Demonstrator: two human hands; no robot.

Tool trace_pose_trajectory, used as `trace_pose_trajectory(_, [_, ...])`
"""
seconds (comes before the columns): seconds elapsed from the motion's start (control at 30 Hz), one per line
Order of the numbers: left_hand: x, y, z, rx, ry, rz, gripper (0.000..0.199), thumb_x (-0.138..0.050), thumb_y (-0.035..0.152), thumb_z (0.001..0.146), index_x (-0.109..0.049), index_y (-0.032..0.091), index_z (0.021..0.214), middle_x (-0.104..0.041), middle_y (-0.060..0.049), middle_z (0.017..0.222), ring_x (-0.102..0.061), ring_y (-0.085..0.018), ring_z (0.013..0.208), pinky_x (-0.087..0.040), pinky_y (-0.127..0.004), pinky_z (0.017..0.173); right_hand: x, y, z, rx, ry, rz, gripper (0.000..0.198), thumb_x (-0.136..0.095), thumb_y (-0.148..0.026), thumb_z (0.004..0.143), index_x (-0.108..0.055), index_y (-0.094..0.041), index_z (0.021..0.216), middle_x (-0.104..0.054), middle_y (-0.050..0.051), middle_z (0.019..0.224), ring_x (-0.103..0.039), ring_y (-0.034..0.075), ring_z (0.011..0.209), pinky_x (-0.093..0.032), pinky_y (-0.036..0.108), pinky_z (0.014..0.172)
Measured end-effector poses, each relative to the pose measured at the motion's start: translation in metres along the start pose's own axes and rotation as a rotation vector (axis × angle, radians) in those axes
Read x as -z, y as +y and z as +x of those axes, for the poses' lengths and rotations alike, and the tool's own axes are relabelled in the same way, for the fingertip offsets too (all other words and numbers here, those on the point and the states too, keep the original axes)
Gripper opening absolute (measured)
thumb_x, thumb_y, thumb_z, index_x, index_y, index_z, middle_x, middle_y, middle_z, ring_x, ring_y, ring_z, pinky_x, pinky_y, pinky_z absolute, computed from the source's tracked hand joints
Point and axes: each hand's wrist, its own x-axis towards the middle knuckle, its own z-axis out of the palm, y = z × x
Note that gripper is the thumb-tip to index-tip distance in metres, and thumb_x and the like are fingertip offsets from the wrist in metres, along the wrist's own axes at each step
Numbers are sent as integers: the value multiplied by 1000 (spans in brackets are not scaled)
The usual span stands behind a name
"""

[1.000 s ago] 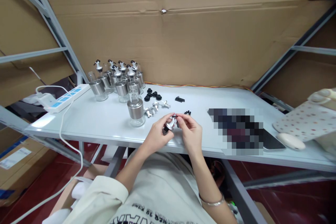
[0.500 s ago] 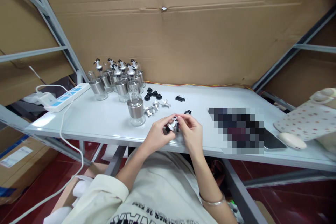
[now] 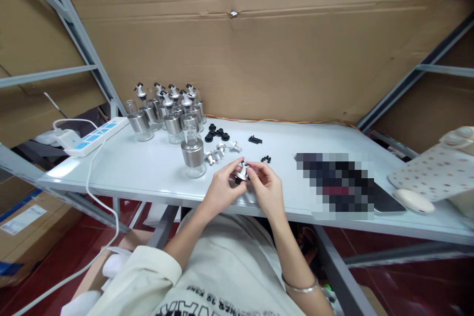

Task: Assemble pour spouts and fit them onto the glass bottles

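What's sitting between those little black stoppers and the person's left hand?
In the head view, a few loose silver spouts lie on the table between the black stoppers and the left hand, which holds a silver pourer.

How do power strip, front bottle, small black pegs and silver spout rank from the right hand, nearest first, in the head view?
1. Silver spout: touching the right hand.
2. Small black pegs: just beyond it.
3. Front bottle: left, past the left hand.
4. Power strip: far left.
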Motion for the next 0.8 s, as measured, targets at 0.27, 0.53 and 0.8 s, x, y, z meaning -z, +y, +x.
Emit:
trace_pose_trajectory(0.27, [1, 2, 0, -5, 20, -46, 58, -57, 13, 71, -53, 14, 128, -65, -6, 102, -61, -13, 87, -49, -25, 84, 2, -3, 0, -1, -20, 94, 25, -67, -36, 72, -71, -19, 89, -69, 5, 83, -58, 14, 63, -49, 28, 58])
trace_pose_trajectory(0.53, [1, -1, 0, -38, 23, -20, 56, -58, 11, 73, -54, 19, 128, -66, -5, 104, -62, -13, 88, -50, -26, 85, 5, -2, 1, -16, 75, 154, 22, -73, -34, 66, -70, -19, 81, -67, 1, 68, -57, 14, 60, -49, 29, 60])
trace_pose_trajectory(0.8, [1, 7, -3, -84, -95, -6, 56, -58, 12, 74, -54, 17, 129, -67, -6, 104, -62, -16, 92, -51, -28, 84, 4, -3, 0, 24, 245, 153, 19, -72, -32, 67, -70, -17, 80, -66, 1, 69, -57, 13, 61, -48, 29, 63])
